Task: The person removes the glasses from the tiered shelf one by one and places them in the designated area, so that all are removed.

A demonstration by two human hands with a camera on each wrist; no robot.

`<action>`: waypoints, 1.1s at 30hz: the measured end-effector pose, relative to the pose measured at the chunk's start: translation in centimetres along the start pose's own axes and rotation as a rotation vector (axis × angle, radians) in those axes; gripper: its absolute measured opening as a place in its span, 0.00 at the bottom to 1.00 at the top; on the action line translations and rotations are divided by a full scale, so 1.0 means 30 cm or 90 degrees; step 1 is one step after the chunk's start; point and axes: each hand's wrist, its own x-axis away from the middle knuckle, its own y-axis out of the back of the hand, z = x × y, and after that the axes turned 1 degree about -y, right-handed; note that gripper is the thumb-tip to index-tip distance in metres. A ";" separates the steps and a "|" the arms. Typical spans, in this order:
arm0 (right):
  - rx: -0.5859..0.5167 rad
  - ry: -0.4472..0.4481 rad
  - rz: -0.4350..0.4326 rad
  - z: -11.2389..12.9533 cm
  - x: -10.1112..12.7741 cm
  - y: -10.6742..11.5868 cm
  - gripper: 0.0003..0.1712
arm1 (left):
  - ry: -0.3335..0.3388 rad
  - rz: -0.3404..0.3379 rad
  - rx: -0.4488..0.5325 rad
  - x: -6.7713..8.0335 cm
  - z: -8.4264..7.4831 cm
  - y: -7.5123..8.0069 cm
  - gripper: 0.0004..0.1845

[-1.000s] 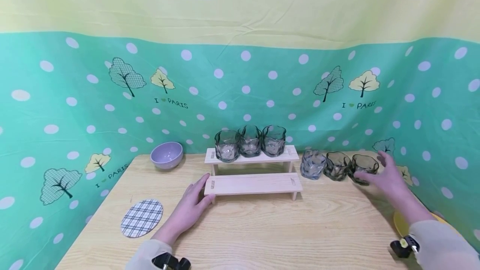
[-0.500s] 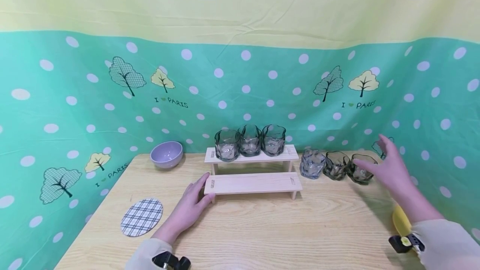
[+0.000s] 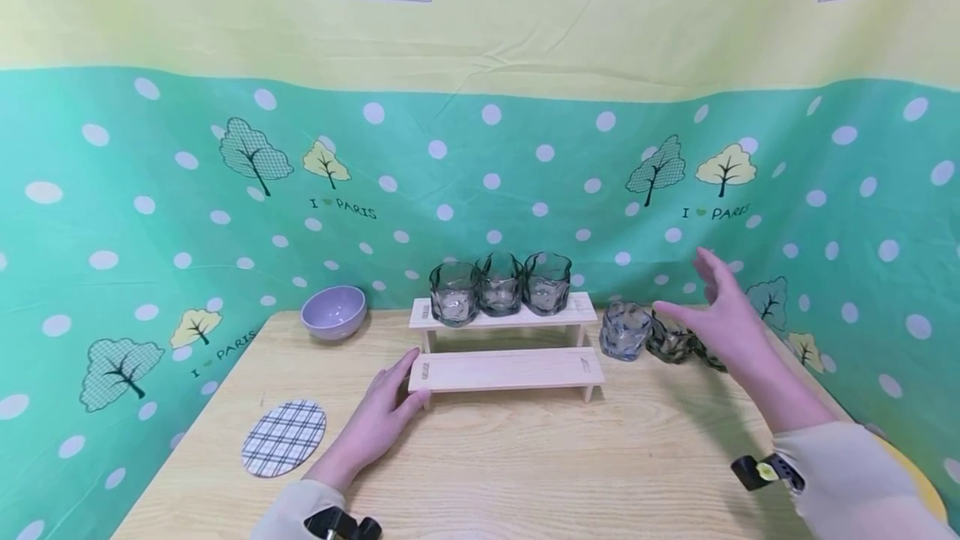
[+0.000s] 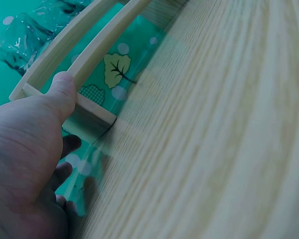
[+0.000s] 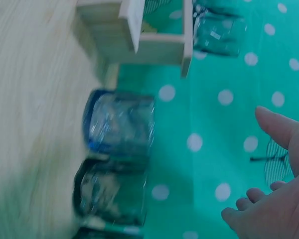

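A two-tier wooden stand [image 3: 506, 371] is set at the middle of the desk [image 3: 525, 465], three clear glass tumblers [image 3: 500, 286] on its upper step. The left hand [image 3: 381, 407] grips the left end of the lower step between thumb and forefinger; the forefinger's tip is hidden in the left wrist view. The right hand [image 3: 720, 319] is raised with thumb and fingers spread wide, holding nothing. It partly covers a smoky tumbler [image 3: 667, 344] and hides most of the end tumbler [image 3: 709, 356], which the right wrist view's lower edge also cuts off. The bluish tumbler [image 3: 625, 332] shows fully beside the stand. A yellow object [image 3: 920, 472], mostly behind the right sleeve [image 3: 840, 465], is hard to identify.
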 end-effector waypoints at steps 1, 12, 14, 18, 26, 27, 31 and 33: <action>-0.003 0.002 0.003 0.011 -0.002 -0.012 0.74 | 0.000 -0.001 0.001 0.001 -0.001 -0.001 0.41; -0.043 0.037 0.027 0.106 -0.013 -0.134 0.75 | 0.007 0.004 0.001 0.003 -0.003 -0.004 0.41; -0.053 0.037 0.034 0.118 -0.016 -0.155 0.74 | 0.010 0.005 0.000 0.004 -0.003 -0.003 0.41; -0.084 0.040 0.051 0.141 -0.025 -0.199 0.73 | 0.010 0.004 0.001 0.004 -0.005 -0.001 0.41; -0.144 0.047 0.075 0.173 -0.055 -0.286 0.70 | 0.010 -0.001 0.000 0.006 -0.005 -0.004 0.41; -0.145 0.044 0.075 0.177 -0.058 -0.295 0.70 | 0.010 -0.001 0.001 0.006 -0.004 -0.004 0.41; -0.148 0.044 0.076 0.184 -0.073 -0.328 0.69 | 0.010 -0.003 0.002 0.005 -0.003 -0.004 0.41; -0.151 0.044 0.076 0.185 -0.081 -0.343 0.69 | 0.011 -0.003 0.001 0.004 -0.003 -0.004 0.41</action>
